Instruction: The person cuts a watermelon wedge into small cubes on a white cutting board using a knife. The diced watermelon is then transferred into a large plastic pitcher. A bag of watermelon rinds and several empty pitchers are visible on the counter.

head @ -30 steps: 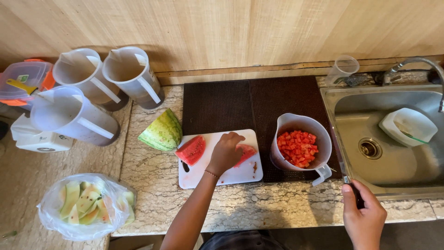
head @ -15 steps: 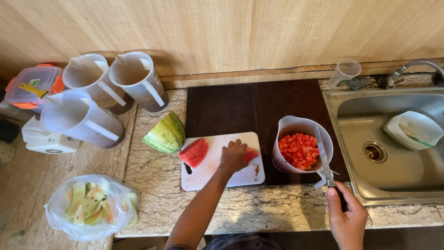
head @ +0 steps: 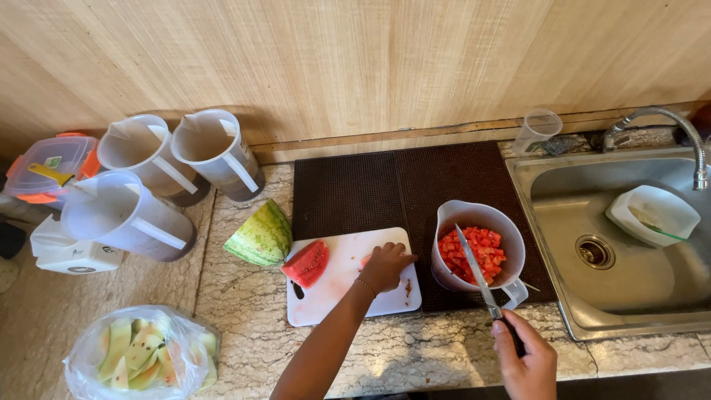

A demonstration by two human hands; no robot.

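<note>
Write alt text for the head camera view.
A person's right hand holds a knife over a jug of diced watermelon, while the left hand rests on a white cutting board beside a watermelon piece.

A speckled, polished stone tabletop (head: 244, 333) carries a smooth white plastic cutting board (head: 348, 296), a dark dimpled rubber mat (head: 370, 189) and translucent plastic jugs (head: 215, 152), beside a brushed metal sink (head: 637, 296) and a matt wooden wall (head: 355, 67).

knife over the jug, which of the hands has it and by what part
The right hand holds the knife by its handle, blade over the jug of diced watermelon.
</note>
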